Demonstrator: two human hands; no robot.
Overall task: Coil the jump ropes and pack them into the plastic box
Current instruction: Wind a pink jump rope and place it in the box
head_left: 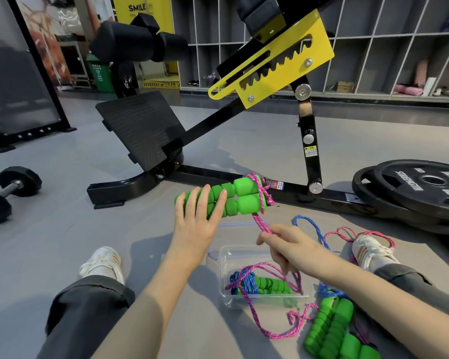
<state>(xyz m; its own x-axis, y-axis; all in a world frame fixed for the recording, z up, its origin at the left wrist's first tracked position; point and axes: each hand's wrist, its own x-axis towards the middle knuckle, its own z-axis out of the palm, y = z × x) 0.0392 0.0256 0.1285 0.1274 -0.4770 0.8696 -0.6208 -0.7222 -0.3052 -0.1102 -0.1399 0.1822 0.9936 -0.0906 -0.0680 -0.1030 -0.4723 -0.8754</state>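
Green foam handles side by side in L hand, fingers laid over them, pink rope wound round their far end, R hand pinching rope's tail just below, clear box under R wrist w/ blue-rope set inside, spare handles on floor beside.

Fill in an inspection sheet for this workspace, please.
Surface: grey floor.
Job's things: box holds a coiled blue rope; pink rope part-wound on held handles; spare handles on floor.
Clutter: dumbbell, plates.
Hands: left hand grips held handles; right hand pinches pink rope.
Cables: nothing seen.
Surroundings: bench, shelves.
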